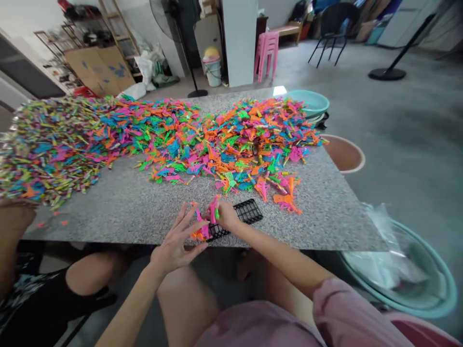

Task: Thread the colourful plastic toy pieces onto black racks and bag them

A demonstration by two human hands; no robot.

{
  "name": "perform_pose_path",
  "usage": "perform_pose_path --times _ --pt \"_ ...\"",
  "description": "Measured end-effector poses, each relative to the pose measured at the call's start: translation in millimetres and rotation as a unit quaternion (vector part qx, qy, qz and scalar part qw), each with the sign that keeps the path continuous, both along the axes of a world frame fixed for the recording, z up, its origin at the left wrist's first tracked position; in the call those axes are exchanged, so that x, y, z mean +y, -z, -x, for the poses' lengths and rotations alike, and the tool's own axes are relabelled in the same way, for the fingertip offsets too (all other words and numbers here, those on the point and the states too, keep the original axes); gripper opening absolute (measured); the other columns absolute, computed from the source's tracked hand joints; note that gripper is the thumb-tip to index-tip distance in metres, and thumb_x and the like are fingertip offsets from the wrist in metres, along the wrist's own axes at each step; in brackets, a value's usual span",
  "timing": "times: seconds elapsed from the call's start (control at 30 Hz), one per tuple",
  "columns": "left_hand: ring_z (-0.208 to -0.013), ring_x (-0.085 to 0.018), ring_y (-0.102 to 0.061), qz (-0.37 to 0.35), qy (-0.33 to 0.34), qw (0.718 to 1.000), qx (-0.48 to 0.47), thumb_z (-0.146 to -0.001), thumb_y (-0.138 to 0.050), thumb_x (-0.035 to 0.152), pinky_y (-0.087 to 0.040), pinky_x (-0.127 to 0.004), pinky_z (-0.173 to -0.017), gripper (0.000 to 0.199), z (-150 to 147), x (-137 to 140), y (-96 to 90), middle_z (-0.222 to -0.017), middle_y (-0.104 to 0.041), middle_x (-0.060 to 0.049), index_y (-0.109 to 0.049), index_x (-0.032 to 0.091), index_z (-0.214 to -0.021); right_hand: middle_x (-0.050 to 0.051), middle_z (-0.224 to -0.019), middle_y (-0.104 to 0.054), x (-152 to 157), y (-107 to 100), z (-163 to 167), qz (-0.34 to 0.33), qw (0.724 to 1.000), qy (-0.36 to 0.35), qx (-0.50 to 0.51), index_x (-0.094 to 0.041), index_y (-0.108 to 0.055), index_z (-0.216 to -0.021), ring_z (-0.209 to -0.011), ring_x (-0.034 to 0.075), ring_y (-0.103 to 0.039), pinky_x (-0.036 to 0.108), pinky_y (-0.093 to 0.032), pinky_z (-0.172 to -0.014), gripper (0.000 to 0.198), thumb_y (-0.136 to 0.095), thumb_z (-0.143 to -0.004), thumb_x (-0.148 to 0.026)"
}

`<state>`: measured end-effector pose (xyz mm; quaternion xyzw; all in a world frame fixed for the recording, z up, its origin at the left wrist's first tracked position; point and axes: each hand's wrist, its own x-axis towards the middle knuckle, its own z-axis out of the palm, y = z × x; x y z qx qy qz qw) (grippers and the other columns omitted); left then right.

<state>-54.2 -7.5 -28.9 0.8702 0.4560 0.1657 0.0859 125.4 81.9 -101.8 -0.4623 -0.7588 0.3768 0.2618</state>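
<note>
A black grid tray [249,211] lies near the table's front edge, its middle partly hidden by my right hand. My right hand [226,215] is closed on a small pink plastic toy [214,210] above the tray; a bit of green shows beside it. At the tray's left end, several pink and orange plastic toys [202,231] stand close together. My left hand [177,241] is beside them, fingers spread, with the fingertips at or close to the toys; contact is hard to make out.
A heap of bright plastic toys [231,140] covers the granite table [130,207]'s far side. Yellowish small pieces [54,140] pile up at left, near another person's arm [14,226]. Basins [343,153] stand at right, one holding clear plastic bags [390,260].
</note>
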Motion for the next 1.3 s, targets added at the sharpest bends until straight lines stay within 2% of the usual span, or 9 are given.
perform_pose_path --times 0.33,0.67,0.8,0.87,0.93,0.97,1.07,1.17,1.3 --pt "-0.149 -0.039 -0.003 0.006 -0.004 0.999 -0.034 -0.091 -0.062 0.036 -0.031 -0.06 -0.114 0.045 1.7 -1.3 2.1 -0.163 -0.021 -0.006 -0.056 0.025 -0.135 0.009 -0.092 -0.075 10.1 -34.4 15.5 -0.063 0.969 -0.097 -0.219 -0.018 -0.073 -0.093 -0.091 0.023 -0.068 0.03 -0.044 -0.081 0.019 -0.056 -0.088 -0.023" --pt "-0.149 -0.036 -0.015 -0.056 0.046 0.997 -0.033 -0.091 -0.061 0.035 -0.029 -0.063 -0.115 0.043 12.8 11.6 10.6 -0.15 -0.046 -0.007 -0.057 0.027 -0.133 0.008 -0.094 -0.074 7.1 -35.8 20.5 -0.026 0.972 -0.099 -0.212 -0.018 -0.071 -0.096 -0.091 0.024 -0.068 0.031 -0.049 -0.078 0.016 -0.062 -0.084 -0.023" --pt "-0.15 -0.037 -0.01 -0.052 0.052 0.997 -0.03 -0.09 -0.061 0.038 -0.031 -0.064 -0.113 0.046 18.2 16.9 15.8 -0.156 -0.038 -0.004 -0.055 0.031 -0.135 0.009 -0.118 -0.067 -2.0 -23.4 -37.6 -0.096 0.986 -0.094 -0.098 -0.019 -0.063 -0.116 -0.113 0.023 -0.06 0.032 -0.047 -0.093 0.045 -0.077 -0.074 -0.023" --pt "-0.149 -0.039 -0.011 -0.039 0.051 0.998 -0.021 -0.088 -0.062 0.043 -0.03 -0.066 -0.112 0.052 21.1 17.0 15.8 -0.159 -0.032 -0.002 -0.051 0.035 -0.139 0.012 -0.127 -0.061 -5.1 -20.0 -94.4 -0.123 0.984 0.024 -0.13 -0.019 -0.059 -0.121 -0.121 0.024 -0.054 0.034 -0.044 -0.1 0.042 -0.071 -0.08 -0.019" --pt "-0.147 -0.044 -0.014 -0.023 0.052 0.998 -0.003 -0.085 -0.063 0.048 -0.03 -0.07 -0.109 0.058 24.1 17.1 13.2 -0.16 -0.029 0.0 -0.049 0.04 -0.141 0.013 -0.118 -0.063 -7.1 -19.5 -153.8 -0.109 0.945 0.183 -0.249 -0.02 -0.06 -0.118 -0.114 0.025 -0.058 0.038 -0.046 -0.096 0.034 -0.057 -0.086 -0.01" --pt "-0.146 -0.046 -0.015 -0.016 0.054 0.998 0.008 -0.084 -0.063 0.051 -0.031 -0.072 -0.107 0.061 25.5 17.5 11.1 -0.159 -0.03 0.0 -0.047 0.041 -0.142 0.014 -0.115 -0.063 -8.1 -19.7 -179.0 -0.103 0.925 0.208 -0.302 -0.02 -0.057 -0.122 -0.111 0.026 -0.059 0.037 -0.048 -0.093 0.038 -0.053 -0.087 -0.007" --pt "-0.144 -0.049 -0.021 -0.005 0.056 0.998 0.039 -0.084 -0.061 0.055 -0.033 -0.075 -0.102 0.065 29.2 19.7 3.2 -0.158 -0.033 -0.002 -0.042 0.043 -0.145 0.014 -0.112 -0.063 -11.2 -18.7 -221.0 -0.09 0.901 0.145 -0.399 -0.018 -0.046 -0.135 -0.104 0.025 -0.063 0.032 -0.049 -0.084 0.053 -0.048 -0.085 -0.001" --pt "-0.143 -0.048 -0.023 0.002 0.057 0.997 0.059 -0.084 -0.061 0.056 -0.033 -0.074 -0.102 0.065 30.1 21.3 -4.5 -0.158 -0.033 -0.003 -0.042 0.043 -0.145 0.014 -0.11 -0.063 -7.9 -18.6 -219.8 -0.092 0.9 0.061 -0.421 -0.016 -0.041 -0.138 -0.093 0.023 -0.066 0.029 -0.05 -0.074 0.053 -0.045 -0.087 -0.003" --pt "-0.143 -0.049 -0.024 0.014 0.06 0.995 0.076 -0.082 -0.064 0.059 -0.032 -0.073 -0.103 0.067 26.8 21.1 -13.0 -0.157 -0.035 -0.006 -0.046 0.039 -0.143 0.013 -0.123 -0.058 18.1 -24.5 -201.0 -0.215 0.87 -0.114 -0.429 -0.02 -0.052 -0.126 -0.095 0.019 -0.064 0.029 -0.05 -0.074 0.04 -0.044 -0.09 -0.003"
